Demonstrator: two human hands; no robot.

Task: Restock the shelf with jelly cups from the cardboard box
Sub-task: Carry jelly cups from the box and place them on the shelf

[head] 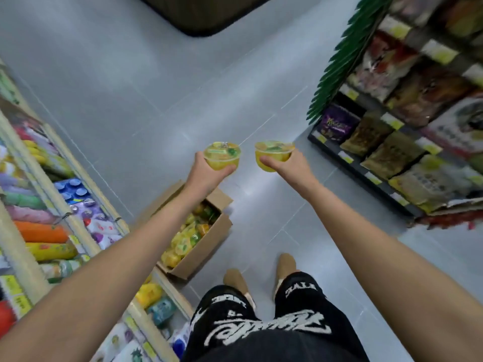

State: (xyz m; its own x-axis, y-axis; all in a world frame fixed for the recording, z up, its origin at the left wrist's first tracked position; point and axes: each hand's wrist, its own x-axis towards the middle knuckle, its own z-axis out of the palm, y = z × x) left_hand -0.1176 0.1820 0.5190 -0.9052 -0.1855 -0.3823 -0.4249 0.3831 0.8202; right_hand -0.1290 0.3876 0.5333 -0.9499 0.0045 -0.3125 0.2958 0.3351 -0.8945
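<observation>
out over the aisle floor (156, 100), at arm's length ahead of the body, two cups are being carried. the task is therefore judged to be somewhere in its middle: a pair has been taken up and not yet set on a shelf. the cardboard box (206, 253) is seen open on the floor beneath the left forearm, close against the foot of the left shelf (86, 178). a heap of yellow and green packed cups (183, 240) is visible inside it, so a good deal of restocking is judged to be left. how much has been shelved already cannot be told, since the shelf contents are blurred and no matching row of cups can be made out.

the first jelly cup (222, 154) is cradled from below in the left hand (206, 169), with the fingers curled under its bowl and the lid facing up. the second jelly cup (274, 152) is gripped by the right hand (290, 163), with the thumb hooked round the near wall and the fingers hidden behind and beneath. both cups are kept roughly upright, near each other but apart, with a strip of floor showing between them. they are held well above and beyond the box, between the left shelf and the snack shelf (366, 164), touching neither.
</observation>
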